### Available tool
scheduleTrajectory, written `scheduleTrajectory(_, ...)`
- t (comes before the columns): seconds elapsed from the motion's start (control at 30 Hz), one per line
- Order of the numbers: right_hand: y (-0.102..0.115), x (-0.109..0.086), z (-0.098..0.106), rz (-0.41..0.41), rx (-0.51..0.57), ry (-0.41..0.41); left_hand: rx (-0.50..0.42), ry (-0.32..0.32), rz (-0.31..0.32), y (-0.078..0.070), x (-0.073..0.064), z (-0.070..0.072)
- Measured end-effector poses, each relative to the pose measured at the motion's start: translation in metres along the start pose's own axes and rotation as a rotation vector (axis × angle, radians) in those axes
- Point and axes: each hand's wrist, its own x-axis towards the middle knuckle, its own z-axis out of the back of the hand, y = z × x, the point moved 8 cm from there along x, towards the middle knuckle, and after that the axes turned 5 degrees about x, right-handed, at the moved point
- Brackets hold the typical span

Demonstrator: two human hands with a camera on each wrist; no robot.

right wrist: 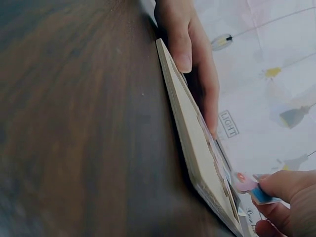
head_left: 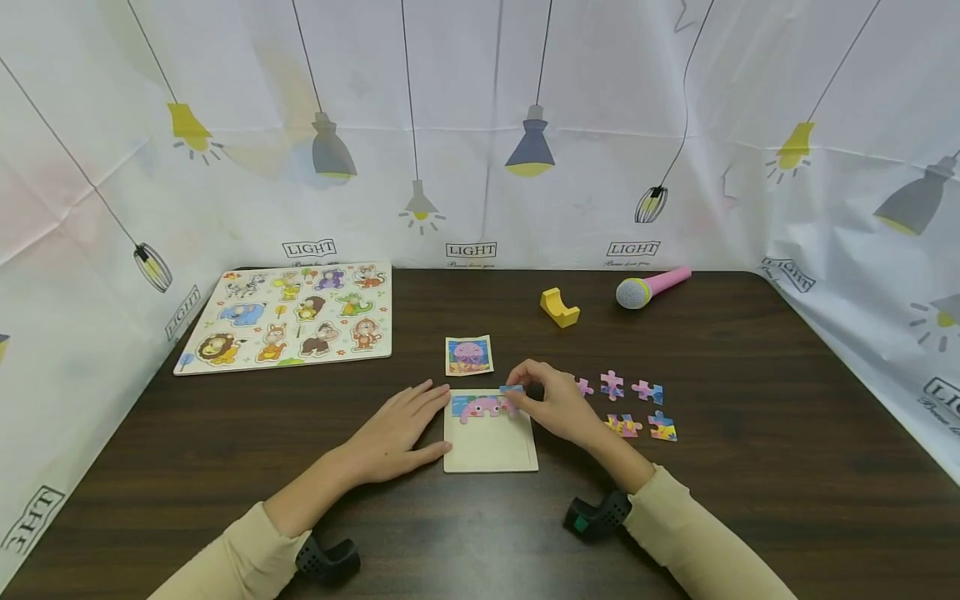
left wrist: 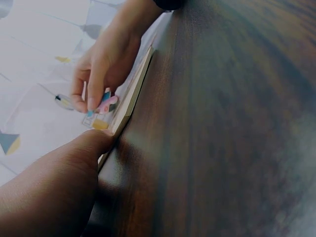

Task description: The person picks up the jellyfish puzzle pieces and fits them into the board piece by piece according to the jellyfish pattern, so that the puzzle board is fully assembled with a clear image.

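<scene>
A pale wooden puzzle board (head_left: 487, 450) lies on the dark table, with joined pieces (head_left: 480, 407) of a pink, big-eyed creature along its top edge. My right hand (head_left: 558, 404) pinches a blue and pink jigsaw piece (right wrist: 264, 193) between thumb and fingers over the board's top right corner. That piece is tilted up from the board in both wrist views. My left hand (head_left: 397, 433) lies with fingers extended at the board's left side, thumb and fingertips at its edge. Right of the right hand are several loose jigsaw pieces (head_left: 612, 385), partly hidden by it.
Just behind the board lies a small picture card (head_left: 469, 356) with a pink octopus-like creature. A large animal puzzle board (head_left: 292, 317) sits at the back left. Toward the back right are a yellow curved block (head_left: 559, 308) and a pink toy microphone (head_left: 652, 287).
</scene>
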Motion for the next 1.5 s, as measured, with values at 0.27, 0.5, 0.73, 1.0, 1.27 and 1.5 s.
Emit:
scheduleTrajectory(0.27, -0.0011, -0.0018, -0.0013, -0.004, -0.069, -0.025, -0.002, 0.004, 0.009, 0.0005, 0.0007, -0.0007)
scheduleTrajectory(0.5, -0.002, -0.0022, -0.0003, 0.002, -0.116, -0.058, -0.005, 0.003, 0.008, 0.0005, 0.001, -0.0011)
scheduleTrajectory(0.73, -0.001, -0.0025, 0.0, 0.029, -0.186, -0.102, -0.01, 0.002, 0.006, -0.0001, 0.0009, -0.0005)
scheduleTrajectory(1.0, -0.0003, -0.0026, -0.0034, 0.068, -0.265, -0.103, -0.017, 0.001, 0.009, 0.0, 0.0004, 0.0)
scheduleTrajectory(1.27, -0.0001, -0.0026, -0.0047, 0.056, -0.288, -0.086, -0.018, 0.0, 0.008, 0.0, 0.0005, -0.0007)
scheduleTrajectory(1.5, 0.0022, -0.0036, -0.0052, 0.062, -0.304, -0.09, -0.018, 0.008, 0.017, 0.0009, 0.0008, -0.0021)
